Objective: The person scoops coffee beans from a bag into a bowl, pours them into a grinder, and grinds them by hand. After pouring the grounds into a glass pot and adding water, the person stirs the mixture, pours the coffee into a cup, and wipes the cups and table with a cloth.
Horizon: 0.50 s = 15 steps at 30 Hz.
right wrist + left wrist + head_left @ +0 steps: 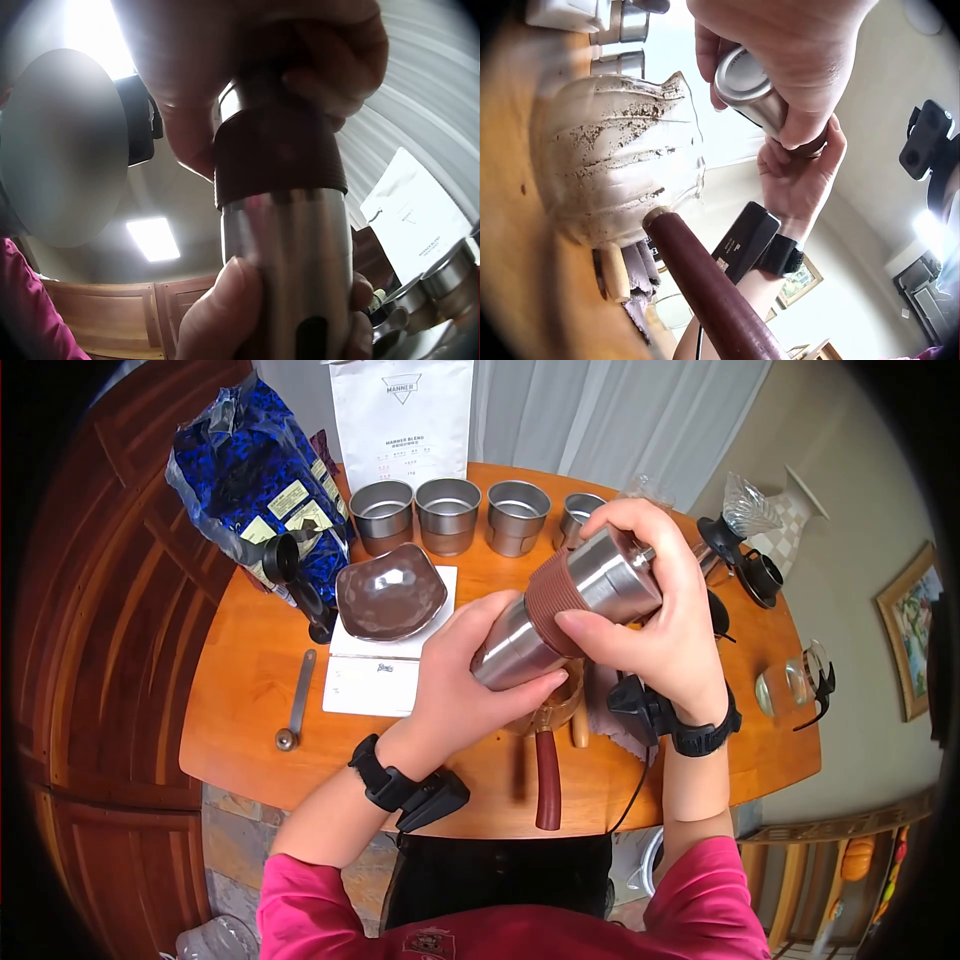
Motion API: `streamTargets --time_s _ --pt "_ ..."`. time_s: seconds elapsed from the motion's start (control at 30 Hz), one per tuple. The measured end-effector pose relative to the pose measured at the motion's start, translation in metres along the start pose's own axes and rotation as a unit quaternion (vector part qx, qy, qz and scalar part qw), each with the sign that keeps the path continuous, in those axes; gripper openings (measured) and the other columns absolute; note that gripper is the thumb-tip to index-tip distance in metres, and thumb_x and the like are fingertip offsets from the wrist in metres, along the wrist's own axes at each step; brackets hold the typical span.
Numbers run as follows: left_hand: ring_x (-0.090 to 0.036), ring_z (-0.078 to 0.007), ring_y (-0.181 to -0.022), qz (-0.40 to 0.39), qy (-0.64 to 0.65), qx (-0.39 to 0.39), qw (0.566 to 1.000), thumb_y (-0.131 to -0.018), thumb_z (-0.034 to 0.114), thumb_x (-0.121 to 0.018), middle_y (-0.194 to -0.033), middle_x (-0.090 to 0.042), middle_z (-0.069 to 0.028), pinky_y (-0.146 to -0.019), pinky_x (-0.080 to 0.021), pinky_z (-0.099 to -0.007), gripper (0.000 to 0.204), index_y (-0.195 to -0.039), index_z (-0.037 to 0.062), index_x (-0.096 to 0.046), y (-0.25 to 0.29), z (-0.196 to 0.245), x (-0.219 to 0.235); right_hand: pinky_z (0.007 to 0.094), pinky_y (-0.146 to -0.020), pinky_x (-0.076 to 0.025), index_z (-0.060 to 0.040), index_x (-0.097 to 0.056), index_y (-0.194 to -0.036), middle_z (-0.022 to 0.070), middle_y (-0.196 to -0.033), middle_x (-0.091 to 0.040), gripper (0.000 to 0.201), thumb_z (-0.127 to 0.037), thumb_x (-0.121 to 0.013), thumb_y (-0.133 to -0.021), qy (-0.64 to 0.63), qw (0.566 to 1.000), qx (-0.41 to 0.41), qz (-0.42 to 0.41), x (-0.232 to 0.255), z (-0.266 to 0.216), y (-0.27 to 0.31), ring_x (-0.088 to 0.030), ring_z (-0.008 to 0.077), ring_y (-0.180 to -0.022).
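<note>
Both hands hold a hand coffee grinder, a steel cylinder with a ribbed brown band, tilted above the table. My left hand wraps around its lower steel body. Around the upper end curls my right hand, its thumb against the brown band. In the left wrist view, the grinder's round steel base faces the camera. Beneath the grinder stands a ribbed glass pot with a dark red handle. Dark brown specks cling to the pot's wall. The hands and grinder hide most of the pot in the head view.
A brown dish sits on a white scale, with a metal scoop to its left. Several steel cups line the back, before a white bag. A blue bag stands back left, a glass server at right.
</note>
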<state>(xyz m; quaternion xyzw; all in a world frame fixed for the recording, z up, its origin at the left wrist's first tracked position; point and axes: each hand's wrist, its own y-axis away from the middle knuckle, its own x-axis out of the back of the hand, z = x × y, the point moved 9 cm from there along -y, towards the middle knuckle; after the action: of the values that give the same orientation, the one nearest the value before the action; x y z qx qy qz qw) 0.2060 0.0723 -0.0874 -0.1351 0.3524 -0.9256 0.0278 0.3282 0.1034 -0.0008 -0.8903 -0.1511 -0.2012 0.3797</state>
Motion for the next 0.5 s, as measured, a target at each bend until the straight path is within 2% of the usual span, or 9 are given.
streamTargets --time_s 0.1,0.2,0.4,0.5 --pt "-0.058 -0.0156 -0.093 0.000 0.000 0.004 1.000 -0.064 0.013 -0.078 -0.102 -0.060 -0.0088 -0.081 -0.045 -0.0291 0.061 -0.116 -0.0002 -0.050 -0.0003 -0.0009 0.0009 0.0258 -0.069 -0.042 -0.0034 -0.049 -0.099 0.0042 -0.082 -0.050 0.052 -0.019 -0.077 -0.059 0.011 1.000 0.001 -0.005 -0.0013 0.0006 -0.0016 -0.048 0.0136 -0.076" --pt "-0.059 -0.0208 -0.089 0.015 0.016 0.016 1.000 -0.064 0.018 -0.079 -0.098 -0.060 -0.0105 -0.078 -0.047 -0.0308 0.057 -0.112 0.0011 -0.052 0.0001 -0.0016 0.0001 0.0256 -0.068 -0.042 -0.0031 -0.049 -0.098 0.0042 -0.081 -0.049 0.053 -0.020 -0.078 -0.058 0.010 1.000 0.008 -0.018 -0.0007 0.0006 -0.0035 -0.048 0.0137 -0.075" --pt "-0.059 -0.0196 -0.088 0.026 0.001 0.012 1.000 -0.064 0.019 -0.079 -0.098 -0.060 -0.0106 -0.077 -0.047 -0.0302 0.058 -0.112 0.0008 -0.052 0.0012 0.0009 0.0021 0.0259 -0.068 -0.043 -0.0027 -0.048 -0.097 0.0047 -0.082 -0.049 0.052 -0.020 -0.077 -0.057 0.040 0.999 -0.018 0.013 -0.0017 -0.0014 0.0001 -0.048 0.0139 -0.074" --pt "-0.060 -0.0184 -0.087 0.029 0.002 0.003 1.000 -0.064 0.019 -0.079 -0.097 -0.060 -0.0102 -0.076 -0.048 -0.0293 0.058 -0.112 0.0007 -0.052 0.0012 0.0074 0.0037 0.0253 -0.068 -0.043 -0.0030 -0.049 -0.097 0.0049 -0.082 -0.049 0.052 -0.020 -0.077 -0.056 0.039 0.999 0.001 0.015 0.0002 -0.0061 0.0001 -0.048 0.0136 -0.074"
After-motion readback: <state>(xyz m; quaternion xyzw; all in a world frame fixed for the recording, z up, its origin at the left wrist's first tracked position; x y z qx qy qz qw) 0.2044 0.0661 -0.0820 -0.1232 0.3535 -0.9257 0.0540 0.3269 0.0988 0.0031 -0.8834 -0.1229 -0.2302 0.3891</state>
